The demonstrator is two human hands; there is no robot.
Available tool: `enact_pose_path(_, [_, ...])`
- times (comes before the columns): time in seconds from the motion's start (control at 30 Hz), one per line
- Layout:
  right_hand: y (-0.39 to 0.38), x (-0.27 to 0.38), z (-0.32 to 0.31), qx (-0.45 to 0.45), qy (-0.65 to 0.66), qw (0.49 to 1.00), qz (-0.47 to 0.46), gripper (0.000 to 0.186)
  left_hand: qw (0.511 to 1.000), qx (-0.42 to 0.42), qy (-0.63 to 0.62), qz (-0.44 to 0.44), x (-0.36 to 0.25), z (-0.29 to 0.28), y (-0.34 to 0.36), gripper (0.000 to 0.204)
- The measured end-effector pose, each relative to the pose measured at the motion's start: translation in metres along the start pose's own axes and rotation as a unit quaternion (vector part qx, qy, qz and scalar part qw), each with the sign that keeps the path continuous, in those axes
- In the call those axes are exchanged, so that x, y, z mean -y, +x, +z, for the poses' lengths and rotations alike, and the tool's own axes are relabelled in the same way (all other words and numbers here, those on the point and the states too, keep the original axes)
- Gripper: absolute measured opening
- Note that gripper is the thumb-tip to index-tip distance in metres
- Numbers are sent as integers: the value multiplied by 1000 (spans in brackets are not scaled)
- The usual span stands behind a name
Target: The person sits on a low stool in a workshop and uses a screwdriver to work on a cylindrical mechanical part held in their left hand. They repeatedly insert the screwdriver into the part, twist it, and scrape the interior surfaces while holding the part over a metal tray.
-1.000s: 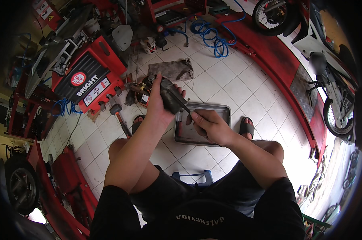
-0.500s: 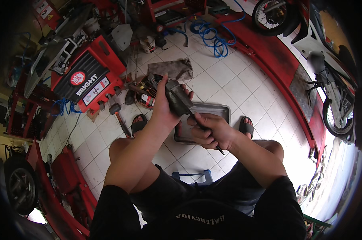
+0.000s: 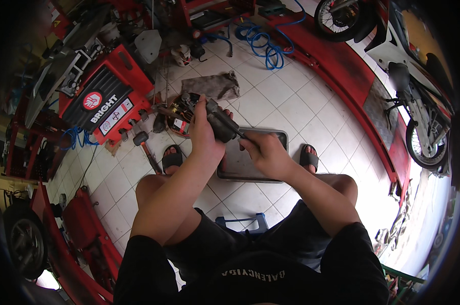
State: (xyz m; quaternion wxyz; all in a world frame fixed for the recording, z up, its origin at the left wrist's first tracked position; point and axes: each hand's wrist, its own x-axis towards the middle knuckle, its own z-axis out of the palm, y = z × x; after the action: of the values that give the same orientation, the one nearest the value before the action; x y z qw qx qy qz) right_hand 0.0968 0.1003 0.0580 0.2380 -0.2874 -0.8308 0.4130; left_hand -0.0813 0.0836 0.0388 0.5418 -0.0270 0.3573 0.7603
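My left hand [image 3: 204,133] is wrapped round a dark, greasy metal part [image 3: 220,123], block-like with a rounded body, and holds it up in front of me. Against the part's near right end, my right hand [image 3: 265,151] grips a thin dark tool [image 3: 239,135]. Most of that tool is hidden by the fingers, so its kind cannot be made out. Below both hands, a grey metal tray [image 3: 240,165] lies on the floor between my feet.
A mallet [image 3: 141,139] and a round container of tools [image 3: 180,126] lie left of the tray, with a stained cloth [image 3: 209,86] beyond. A red machine [image 3: 108,96] stands left. Blue hose [image 3: 263,43], a red lift platform [image 3: 341,71] and a motorcycle [image 3: 418,96] are further right.
My right hand has turned and shifted slightly up and right; the tool's rear end no longer shows below it. The metal part has tilted a little in my left hand.
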Motion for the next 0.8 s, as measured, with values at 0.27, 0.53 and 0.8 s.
enact_pose_path(0.27, [3,-6,-5,61,188,963,185,28,999,-19,33,-10,-4,1,2,37])
enact_pose_path(0.53, [3,9,-25,147,197,937,249,32,993,21,119,15,2,5,-5,32])
enact_pose_path(0.8, [-1,-1,-9,128,217,945,208,46,994,30,102,-20,4,3,-6,33])
